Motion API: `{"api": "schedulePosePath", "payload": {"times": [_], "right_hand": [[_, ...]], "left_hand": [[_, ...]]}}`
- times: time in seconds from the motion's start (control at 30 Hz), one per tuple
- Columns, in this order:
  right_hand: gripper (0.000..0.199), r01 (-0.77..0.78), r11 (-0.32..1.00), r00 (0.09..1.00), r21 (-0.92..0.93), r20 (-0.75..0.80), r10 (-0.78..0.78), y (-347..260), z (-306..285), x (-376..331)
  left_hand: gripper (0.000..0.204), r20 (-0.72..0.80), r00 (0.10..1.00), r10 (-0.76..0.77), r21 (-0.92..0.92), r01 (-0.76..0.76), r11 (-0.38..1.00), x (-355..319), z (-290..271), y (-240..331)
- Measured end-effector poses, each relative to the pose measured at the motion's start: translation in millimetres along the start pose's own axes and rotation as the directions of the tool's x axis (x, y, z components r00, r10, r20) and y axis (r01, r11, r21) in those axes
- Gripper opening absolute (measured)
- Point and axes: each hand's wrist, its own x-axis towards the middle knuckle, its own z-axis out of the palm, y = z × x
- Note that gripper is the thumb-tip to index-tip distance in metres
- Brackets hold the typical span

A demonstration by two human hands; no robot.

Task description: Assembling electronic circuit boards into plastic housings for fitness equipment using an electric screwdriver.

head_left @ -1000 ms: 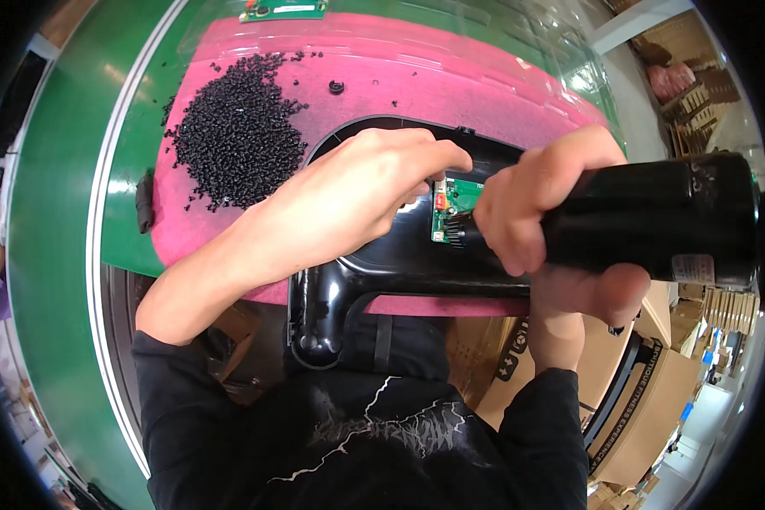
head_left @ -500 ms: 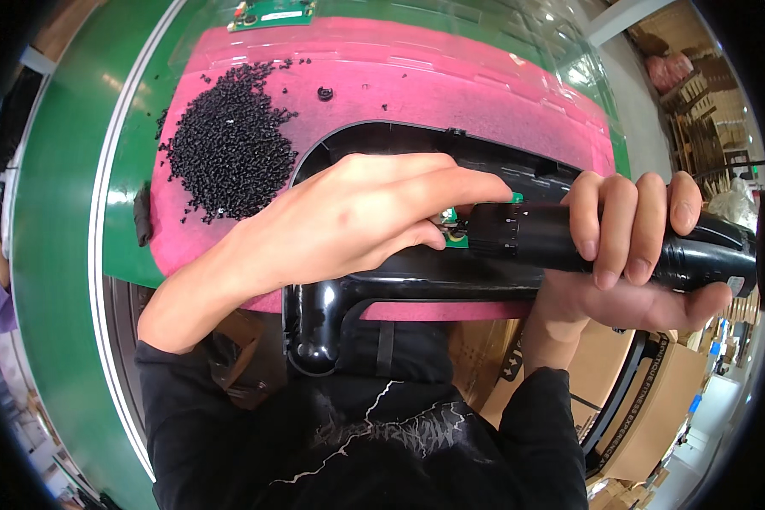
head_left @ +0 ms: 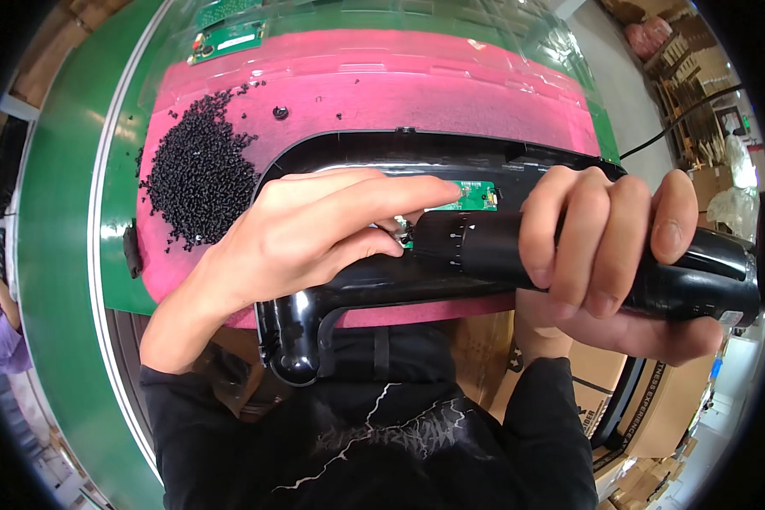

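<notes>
My right hand (head_left: 595, 246) is wrapped around a black electric screwdriver (head_left: 484, 246), which lies nearly level with its tip pointing left. A green circuit board (head_left: 476, 195) sits inside a long black plastic housing (head_left: 365, 153). My left hand (head_left: 306, 229) reaches over the housing from the left. Its index fingertip rests on the board and its thumb is bent in beside the screwdriver's tip, steadying the board between them. The tip itself is partly hidden by these fingers, and I cannot tell whether a screw is on it.
A large heap of small black screws (head_left: 200, 174) lies on the pink mat (head_left: 382, 85) at left. Beside it is a small black ring-like part (head_left: 280, 112). More green circuit boards (head_left: 228, 41) lie at the far left by a clear plastic cover (head_left: 450, 51). Cardboard boxes (head_left: 599, 374) stand at lower right.
The view has shifted, so the mat, screw heap and housing appear further left. The screwdriver and both hands show a little lower and left, with more of the circuit board uncovered.
</notes>
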Motion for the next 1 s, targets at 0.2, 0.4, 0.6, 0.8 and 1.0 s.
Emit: {"api": "schedulePosePath", "payload": {"times": [0.2,0.4,0.6,0.8,1.0], "right_hand": [[0.046,0.004,0.999,1.0,0.049,0.008,-0.004,-10.0,-3.1,-0.5],[0.047,0.002,0.996,0.979,-0.085,0.202,0.015,-19.4,-22.1,7.0],[0.061,-0.192,0.911,0.98,-0.366,-0.024,0.197,-47.8,-22.2,7.5],[0.067,-0.353,0.828,0.919,-0.435,-0.329,0.218,-44.2,-26.3,-8.3],[0.068,-0.37,0.793,0.902,-0.483,-0.393,0.181,-34.7,-25.7,-8.5]], "left_hand": [[0.044,0.048,0.995,-0.083,-0.076,0.086,0.993,4.0,-3.2,4.8],[0.061,0.007,1.0,0.018,-0.024,-0.018,1.0,-2.1,1.1,-1.3],[0.116,-0.073,0.994,0.08,0.088,-0.073,0.993,-2.5,-3.1,-15.7],[0.039,-0.197,0.98,0.0,0.151,0.03,0.988,-12.6,-7.9,-17.1],[0.036,-0.188,0.977,-0.099,0.097,0.119,0.988,-5.7,0.2,-12.9]]}}
